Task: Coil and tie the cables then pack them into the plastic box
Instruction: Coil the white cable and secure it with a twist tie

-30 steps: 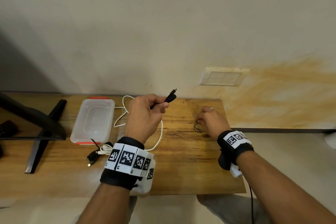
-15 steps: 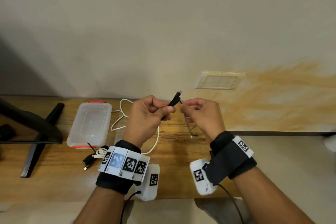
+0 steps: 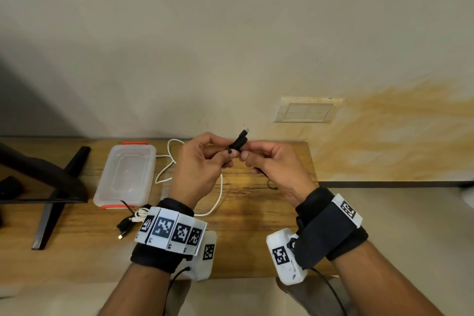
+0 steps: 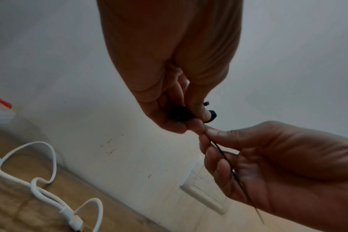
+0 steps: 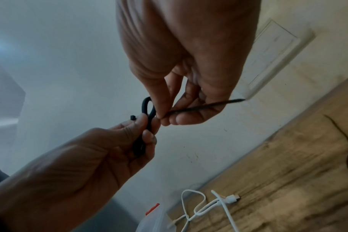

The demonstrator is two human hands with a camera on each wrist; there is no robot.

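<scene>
left hand (image 3: 202, 167) grips folded black cable (image 3: 238, 142) above the table, right of the plastic box (image 3: 125, 174); right hand (image 3: 272, 164) pinches a thin tie (image 5: 199, 107). one tied bundle (image 3: 133, 218) near the box; white cable (image 3: 166, 164) loose; box empty.

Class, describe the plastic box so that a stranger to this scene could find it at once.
Start at the wooden table against the wall and look left of the left hand. The plastic box lies there beside a loose white cable: clear, rectangular, alone in having orange clips at both ends.
</scene>
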